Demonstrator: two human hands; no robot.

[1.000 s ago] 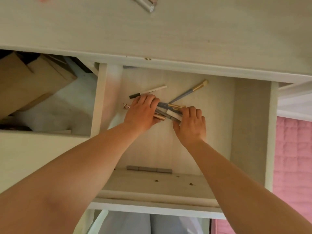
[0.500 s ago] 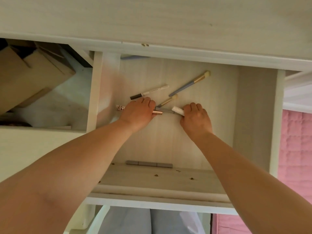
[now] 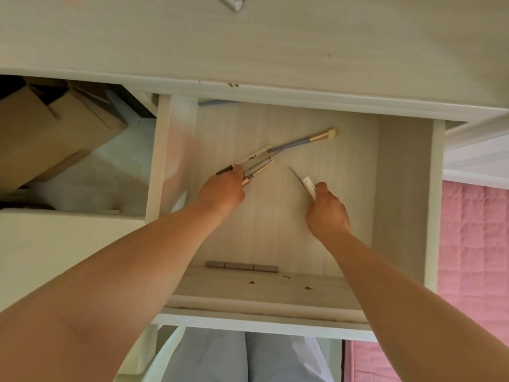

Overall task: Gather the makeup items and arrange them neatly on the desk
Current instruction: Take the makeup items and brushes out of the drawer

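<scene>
An open drawer of pale wood sits under the desk top. My left hand grips a bundle of slim makeup items: a white pen marked "novo", a short brush and a long grey brush with a gold ferrule and cream tip pointing up right. My right hand pinches a small white-handled tool with a thin grey point, held apart from the bundle. A silver tube lies on the desk top at the upper edge.
A grey hinge strip lies at the drawer's near end. To the left, an open compartment holds cardboard boxes. A pink quilted surface is at the right. My legs in light blue cloth show below the drawer.
My left hand has gathered the pen and brushes into one bundle. My right hand has drawn back to the right with the white-handled tool, so the hands are now apart.
</scene>
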